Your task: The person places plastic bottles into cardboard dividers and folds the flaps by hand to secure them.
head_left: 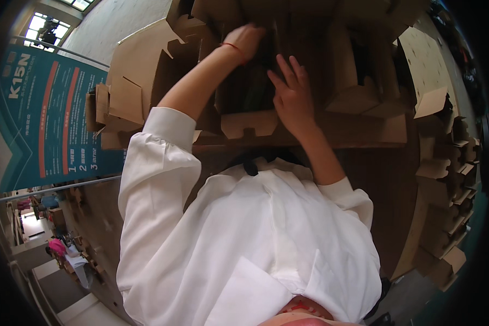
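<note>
Both hands (pixel 293 98) on cardboard box (pixel 250 122)

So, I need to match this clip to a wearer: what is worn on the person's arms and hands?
Both arms wear loose white long sleeves, pushed up so the forearms are bare. The left hand has a thin red string at the wrist. The right hand is bare, with no glove, ring or band visible.

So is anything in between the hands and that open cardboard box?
Nothing visible. The left hand reaches over the open cardboard box's far edge, and the right hand lies spread against its inner side. Flat cardboard pieces stand off to the left.
</note>
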`<state>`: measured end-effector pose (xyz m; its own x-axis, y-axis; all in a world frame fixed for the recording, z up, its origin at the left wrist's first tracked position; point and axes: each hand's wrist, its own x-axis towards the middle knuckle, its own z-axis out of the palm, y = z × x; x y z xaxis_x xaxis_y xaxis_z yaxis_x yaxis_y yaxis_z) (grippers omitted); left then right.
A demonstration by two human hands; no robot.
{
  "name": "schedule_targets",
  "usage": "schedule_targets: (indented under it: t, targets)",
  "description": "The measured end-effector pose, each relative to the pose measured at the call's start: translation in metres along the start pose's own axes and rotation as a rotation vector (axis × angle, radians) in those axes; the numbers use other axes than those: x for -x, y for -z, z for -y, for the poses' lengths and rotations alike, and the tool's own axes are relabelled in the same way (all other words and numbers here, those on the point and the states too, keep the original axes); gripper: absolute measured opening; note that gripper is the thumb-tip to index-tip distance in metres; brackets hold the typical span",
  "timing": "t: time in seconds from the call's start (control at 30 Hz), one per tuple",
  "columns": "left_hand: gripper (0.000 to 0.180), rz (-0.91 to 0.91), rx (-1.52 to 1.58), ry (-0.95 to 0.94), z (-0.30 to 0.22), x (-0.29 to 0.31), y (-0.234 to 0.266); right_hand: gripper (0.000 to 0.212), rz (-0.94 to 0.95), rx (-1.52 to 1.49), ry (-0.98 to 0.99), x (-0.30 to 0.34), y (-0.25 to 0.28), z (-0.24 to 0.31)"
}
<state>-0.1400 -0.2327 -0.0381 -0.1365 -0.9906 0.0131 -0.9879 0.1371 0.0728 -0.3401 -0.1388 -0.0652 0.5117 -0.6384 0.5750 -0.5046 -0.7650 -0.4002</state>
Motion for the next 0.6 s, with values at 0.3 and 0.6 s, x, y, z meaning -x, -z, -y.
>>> schedule_targets:
  t: [0.3, 0.6]
  targets:
    - [0.038, 0.134, -0.176, -0.076, 0.038, 0.04, 0.004, 0.034, 0.301, 0.114, 0.212, 0.003, 0.028, 0.01]
    - [0.047, -0.088, 0.394, 0.051, 0.025, 0.031, -0.02, 0.085, 0.084, -0.088, -0.052, -0.009, -0.05, 0.019]
